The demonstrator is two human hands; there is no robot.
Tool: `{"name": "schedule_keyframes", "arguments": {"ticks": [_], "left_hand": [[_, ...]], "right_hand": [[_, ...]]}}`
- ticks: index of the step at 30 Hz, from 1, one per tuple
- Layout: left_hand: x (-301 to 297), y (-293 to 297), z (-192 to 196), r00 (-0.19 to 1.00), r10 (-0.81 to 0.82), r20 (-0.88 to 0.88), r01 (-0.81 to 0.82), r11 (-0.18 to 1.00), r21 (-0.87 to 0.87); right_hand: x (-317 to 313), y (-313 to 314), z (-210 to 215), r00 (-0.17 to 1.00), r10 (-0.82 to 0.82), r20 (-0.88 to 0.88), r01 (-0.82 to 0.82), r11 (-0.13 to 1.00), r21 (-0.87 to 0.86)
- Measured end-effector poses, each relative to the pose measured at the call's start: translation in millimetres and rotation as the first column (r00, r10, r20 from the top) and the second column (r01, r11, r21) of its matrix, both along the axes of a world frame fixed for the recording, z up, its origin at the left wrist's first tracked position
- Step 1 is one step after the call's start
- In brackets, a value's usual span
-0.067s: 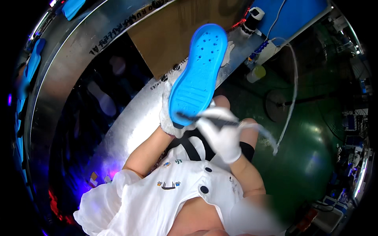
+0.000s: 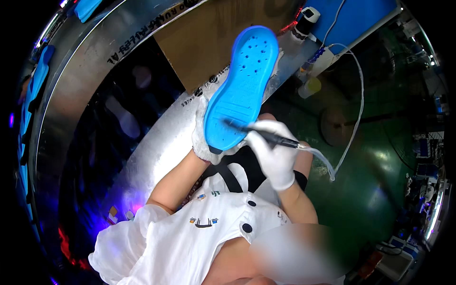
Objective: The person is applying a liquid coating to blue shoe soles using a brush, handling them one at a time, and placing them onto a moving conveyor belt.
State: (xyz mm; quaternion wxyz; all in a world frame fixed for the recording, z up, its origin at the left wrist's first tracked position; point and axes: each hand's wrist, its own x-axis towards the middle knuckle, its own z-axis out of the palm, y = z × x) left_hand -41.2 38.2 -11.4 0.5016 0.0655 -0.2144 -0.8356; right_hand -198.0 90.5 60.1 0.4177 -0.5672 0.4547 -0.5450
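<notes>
A bright blue shoe sole (image 2: 230,114) with small holes at its far end is held up before me, its inner face toward me. My left hand (image 2: 201,145), in a pale glove, is closed around its near end from the left and below; the sole hides most of the fingers. In my white-gloved right hand (image 2: 273,159) is a slim black brush (image 2: 282,140), gripped like a pen. Its blurred tip is over the near half of the sole; whether it touches cannot be told. A clear tube (image 2: 362,95) runs from the brush's back end.
A metal bench edge (image 2: 166,118) slants past on the left, beside a dark surface with faint sole shapes. Brown cardboard (image 2: 199,47) lies beyond the sole. Blue soles (image 2: 40,78) line the far left. A yellow-topped container (image 2: 312,86) stands right of the bench above the green floor (image 2: 370,190).
My right hand and the brush have moved up the sole, away from its near end. The sole has shifted slightly up and right, and the tube has swung right.
</notes>
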Motion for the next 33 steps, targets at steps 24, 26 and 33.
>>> {"name": "schedule_keyframes", "arguments": {"ticks": [24,26,33], "left_hand": [[44,-38,44,0.882,-0.316,0.35,0.29,0.949,0.126],[48,-43,42,0.863,-0.337,0.376,0.305,0.941,0.144],[53,-50,63,0.8,-0.262,0.539,0.334,0.942,-0.038]], "right_hand": [[-20,-15,48,0.723,0.254,-0.643,-0.483,0.851,-0.207],[-28,-26,41,0.819,0.278,-0.502,-0.424,0.883,-0.202],[-29,-24,57,0.722,0.155,-0.675,-0.441,0.855,-0.275]]}}
